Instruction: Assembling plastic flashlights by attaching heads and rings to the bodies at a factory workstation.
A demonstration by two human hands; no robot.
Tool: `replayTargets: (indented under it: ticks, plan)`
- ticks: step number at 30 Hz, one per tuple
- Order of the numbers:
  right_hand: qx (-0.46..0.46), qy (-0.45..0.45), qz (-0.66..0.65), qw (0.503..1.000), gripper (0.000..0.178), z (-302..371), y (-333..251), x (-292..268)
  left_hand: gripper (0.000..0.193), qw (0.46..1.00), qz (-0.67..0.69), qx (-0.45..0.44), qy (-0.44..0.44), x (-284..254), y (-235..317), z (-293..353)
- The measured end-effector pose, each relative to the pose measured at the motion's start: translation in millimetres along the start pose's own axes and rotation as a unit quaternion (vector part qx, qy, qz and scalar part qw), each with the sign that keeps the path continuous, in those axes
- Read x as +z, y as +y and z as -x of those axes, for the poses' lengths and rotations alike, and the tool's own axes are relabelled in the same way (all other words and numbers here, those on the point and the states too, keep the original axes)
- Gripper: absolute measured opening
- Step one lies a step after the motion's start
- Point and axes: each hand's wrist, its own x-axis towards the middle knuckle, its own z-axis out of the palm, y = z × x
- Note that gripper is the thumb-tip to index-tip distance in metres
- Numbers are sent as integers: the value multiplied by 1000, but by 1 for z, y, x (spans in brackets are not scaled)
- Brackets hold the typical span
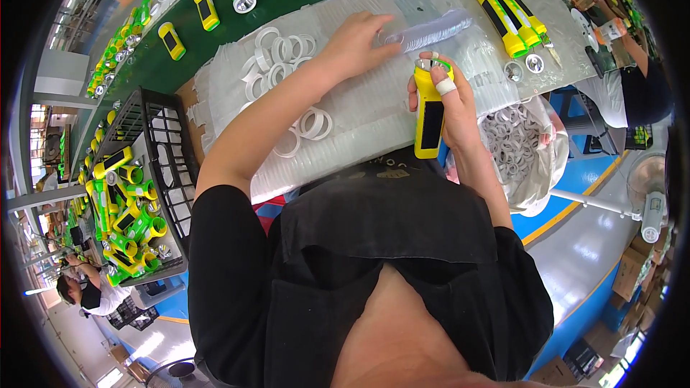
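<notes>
My right hand (456, 104) is closed around a yellow flashlight (430, 118) with a dark panel on its side. The flashlight stands head up, and a green edge shows at its rim. White tape wraps one of my right fingers. My left hand (356, 44) reaches over the table, thumb and fingers apart, at the near end of a row of clear thin discs (440, 31). Nothing shows between those fingers. Left of that hand, loose white rings (280, 49) lie in a heap, with more white rings (314, 123) under my left forearm.
Yellow flashlights (512, 20) lie at the table's right, near two round reflectors (533, 64). A white sack (550, 165) of rings hangs at right. A black crate (169, 154) with flashlight parts stands left. Flashlights stand along a green belt (215, 47). Other people work nearby.
</notes>
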Motion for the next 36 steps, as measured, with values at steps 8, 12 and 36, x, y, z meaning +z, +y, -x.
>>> replayTargets:
  ticks: [8,12,36]
  plan:
    - [44,-54,-42,997,40,-14,6,12,27,978,109,19,177,-21,18,37]
    - [183,-169,-286,925,50,-45,19,-19,27,994,85,27,62,-29,18,44]
    - [-303,-453,-480,688,46,-54,-8,-118,53,985,67,108,-117,47,85,30]
